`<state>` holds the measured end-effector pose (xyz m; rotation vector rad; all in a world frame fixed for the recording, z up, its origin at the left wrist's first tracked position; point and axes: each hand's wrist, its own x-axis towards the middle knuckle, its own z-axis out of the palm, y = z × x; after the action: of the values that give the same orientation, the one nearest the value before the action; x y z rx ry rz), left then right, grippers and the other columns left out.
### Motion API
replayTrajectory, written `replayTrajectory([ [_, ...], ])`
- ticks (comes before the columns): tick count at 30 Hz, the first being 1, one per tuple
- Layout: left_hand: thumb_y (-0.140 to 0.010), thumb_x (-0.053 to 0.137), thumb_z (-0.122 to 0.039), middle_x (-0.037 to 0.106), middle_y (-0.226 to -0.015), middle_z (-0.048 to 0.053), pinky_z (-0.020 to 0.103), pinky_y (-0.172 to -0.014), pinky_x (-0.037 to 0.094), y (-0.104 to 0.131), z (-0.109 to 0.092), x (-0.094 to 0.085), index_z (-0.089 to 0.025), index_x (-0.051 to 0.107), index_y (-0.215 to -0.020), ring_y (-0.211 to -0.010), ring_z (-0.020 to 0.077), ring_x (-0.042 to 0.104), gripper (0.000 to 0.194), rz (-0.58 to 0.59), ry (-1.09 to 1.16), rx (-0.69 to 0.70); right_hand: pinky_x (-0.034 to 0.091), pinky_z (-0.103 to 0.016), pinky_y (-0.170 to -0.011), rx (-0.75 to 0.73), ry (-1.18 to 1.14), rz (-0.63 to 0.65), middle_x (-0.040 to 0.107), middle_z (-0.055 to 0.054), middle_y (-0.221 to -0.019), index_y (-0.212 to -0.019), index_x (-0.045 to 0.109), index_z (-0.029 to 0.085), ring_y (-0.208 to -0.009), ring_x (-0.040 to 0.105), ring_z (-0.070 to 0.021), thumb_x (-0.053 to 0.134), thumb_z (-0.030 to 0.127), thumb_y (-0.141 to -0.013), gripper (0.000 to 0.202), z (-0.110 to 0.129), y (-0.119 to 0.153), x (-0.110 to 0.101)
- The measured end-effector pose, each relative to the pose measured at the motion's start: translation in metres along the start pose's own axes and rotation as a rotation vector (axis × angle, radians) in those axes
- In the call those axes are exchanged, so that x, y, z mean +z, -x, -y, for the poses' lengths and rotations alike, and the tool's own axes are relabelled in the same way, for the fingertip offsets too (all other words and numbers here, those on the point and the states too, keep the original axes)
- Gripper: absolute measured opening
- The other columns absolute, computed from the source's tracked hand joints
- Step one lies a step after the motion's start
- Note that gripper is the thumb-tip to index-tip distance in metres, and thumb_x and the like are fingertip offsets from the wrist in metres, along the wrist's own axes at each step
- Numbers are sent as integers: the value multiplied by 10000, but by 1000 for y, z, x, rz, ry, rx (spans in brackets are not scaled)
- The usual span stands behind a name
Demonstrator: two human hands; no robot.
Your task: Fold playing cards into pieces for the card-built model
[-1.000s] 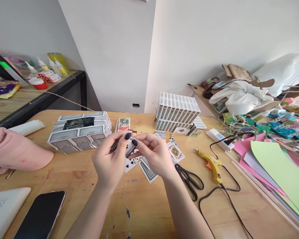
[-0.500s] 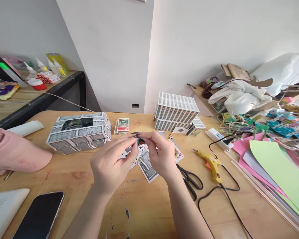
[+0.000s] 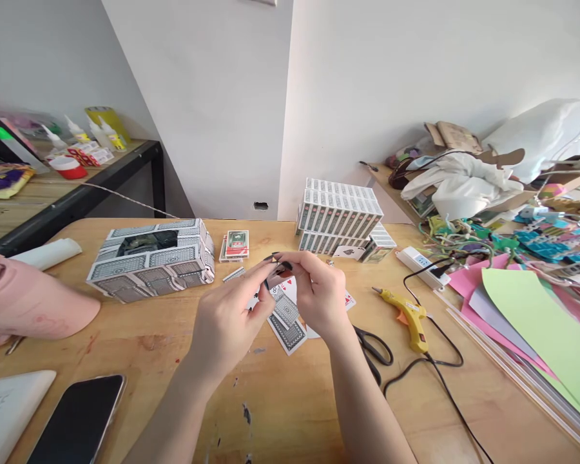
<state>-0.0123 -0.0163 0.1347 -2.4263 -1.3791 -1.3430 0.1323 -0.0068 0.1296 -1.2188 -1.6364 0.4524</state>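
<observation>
My left hand (image 3: 234, 312) and my right hand (image 3: 321, 293) meet above the middle of the table, fingertips pinched close together. Between them is a small dark, greyish piece (image 3: 273, 276), mostly covered by the fingers, so its kind cannot be made out. Below the hands lie loose playing cards (image 3: 288, 328), some with patterned grey backs up, others showing faces. Black-handled scissors (image 3: 379, 348) rest beside my right wrist. Left of my hands stands a box covered in playing cards (image 3: 149, 258), with an oblong opening in its top.
Behind the hands are a small card pack (image 3: 236, 243) and a stacked block of card boxes (image 3: 341, 209). A yellow glue gun (image 3: 408, 316) with its cord, a power strip (image 3: 423, 267) and coloured paper (image 3: 536, 335) lie right. A phone (image 3: 80, 419) and pink roll (image 3: 38, 296) are left.
My fingertips have parted slightly and both hands have shifted a little right, showing more of the piece between them. The view has moved slightly.
</observation>
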Motion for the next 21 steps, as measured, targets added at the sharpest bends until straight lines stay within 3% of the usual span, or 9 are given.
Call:
replayTrajectory([
  [4, -813, 457, -135, 724, -764, 7, 220, -558, 500, 0, 5, -2, -225, 636, -1098, -542, 105, 612, 348, 67, 37, -56, 504, -270, -727, 10, -10, 83, 696, -33, -841, -1023, 587, 211, -777, 673, -158, 357, 57, -814, 347, -3, 0, -2],
  [8, -812, 473, -175, 694, -677, -23, 201, -430, 434, -2, 11, -7, -244, 642, -1099, -406, 75, 510, 340, 131, 140, -199, 507, -258, -692, 34, -92, 194, 678, -46, -923, -1065, 551, 198, -743, 682, -139, 339, 30, -799, 379, -3, 0, -4],
  [12, -798, 478, -188, 548, -465, -65, 202, -316, 292, -3, 14, -9, -263, 660, -1075, -312, 71, 371, 340, 170, 223, -343, 499, -246, -641, 76, -150, 252, 675, -43, -956, -1080, 542, 206, -687, 678, -121, 322, 75, -842, 350, -2, -2, -5],
  [16, -776, 486, -202, 431, -389, -75, 197, -301, 252, -5, 14, -8, -246, 680, -1039, -301, 75, 336, 330, 139, 295, -490, 498, -264, -631, 135, -169, 157, 645, -69, -1121, -1171, 512, 221, -719, 669, -131, 393, 194, -873, 322, -3, -6, -3],
  [18, -778, 486, -215, 475, -412, -66, 194, -300, 269, -6, 13, -8, -235, 677, -1043, -309, 76, 364, 327, 125, 336, -546, 500, -283, -649, 170, -113, 86, 666, -69, -1089, -1178, 529, 225, -819, 662, -174, 529, 282, -825, 357, -4, -7, -2],
  [21, -787, 488, -213, 623, -548, -31, 191, -333, 356, -6, 13, -7, -239, 666, -1058, -374, 91, 485, 326, 124, 359, -552, 498, -304, -679, 212, -18, 63, 722, -42, -894, -977, 648, 223, -791, 666, -196, 631, 312, -756, 239, -7, -8, 0],
])
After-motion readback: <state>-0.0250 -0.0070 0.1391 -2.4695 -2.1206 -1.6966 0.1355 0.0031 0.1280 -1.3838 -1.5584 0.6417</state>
